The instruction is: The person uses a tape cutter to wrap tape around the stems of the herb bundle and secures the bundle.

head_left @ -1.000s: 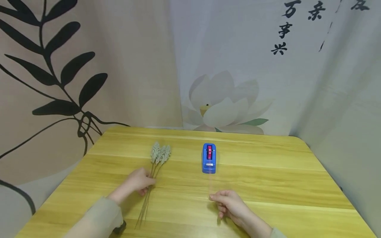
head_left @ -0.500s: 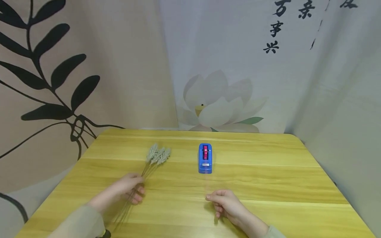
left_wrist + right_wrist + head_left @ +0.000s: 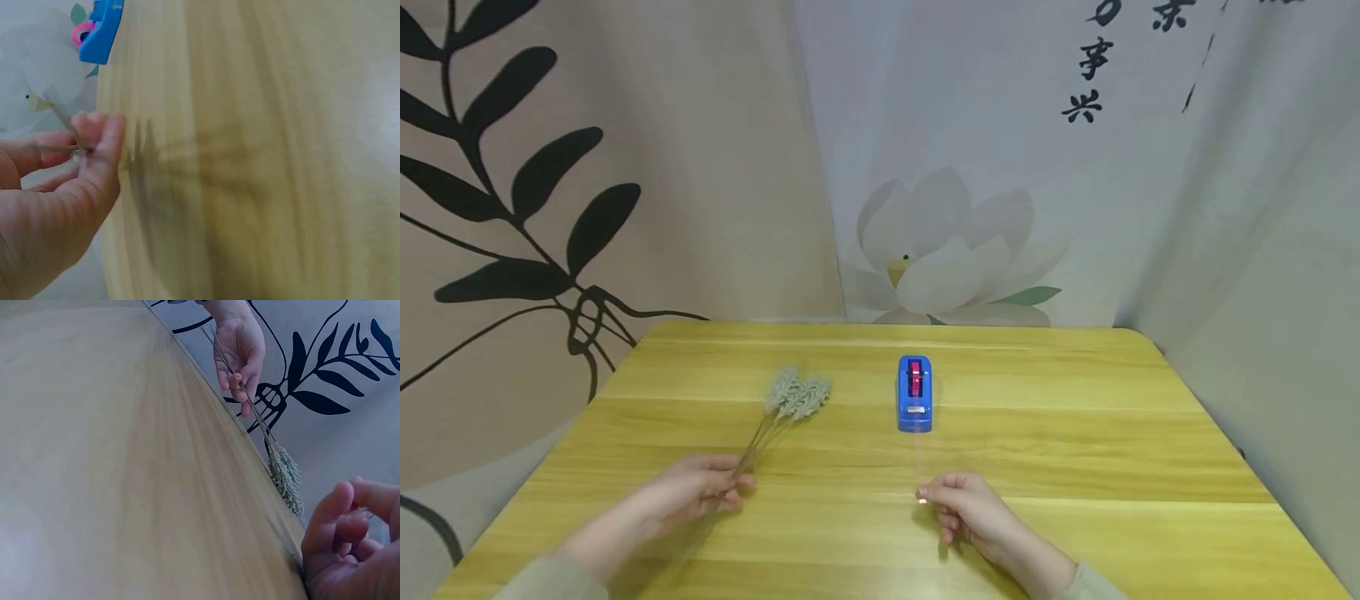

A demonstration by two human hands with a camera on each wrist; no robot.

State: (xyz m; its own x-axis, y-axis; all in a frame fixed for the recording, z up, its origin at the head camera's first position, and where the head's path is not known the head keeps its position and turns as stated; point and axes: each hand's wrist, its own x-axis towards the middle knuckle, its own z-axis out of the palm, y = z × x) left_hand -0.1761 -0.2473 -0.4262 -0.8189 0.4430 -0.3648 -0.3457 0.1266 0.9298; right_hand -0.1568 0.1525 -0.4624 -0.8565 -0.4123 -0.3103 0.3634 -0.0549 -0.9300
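Fingers of the left hand (image 3: pixel 696 487) pinch the dried flowers (image 3: pixel 797 397), left of the tape dispenser (image 3: pixel 914 402); I see that hand has shifted leftward, taking them, I judge, no closer to the clear tape (image 3: pixel 917 457) the right hand (image 3: pixel 973 510) pinches.

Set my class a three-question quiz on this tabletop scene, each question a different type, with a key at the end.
1. Fill the gap: In the head view, the ____ hand is nearer the blue tape dispenser.
2. Multiple choice: What does the left hand hold?
A) a pair of scissors
B) a bunch of pale-headed stalks
C) a drinking glass
3. True or false: Both hands are gripping the dispenser.

Key
1. right
2. B
3. False: the dispenser rests on the table, touched by neither hand; the right hand pinches a faint strip of tape leading from it.
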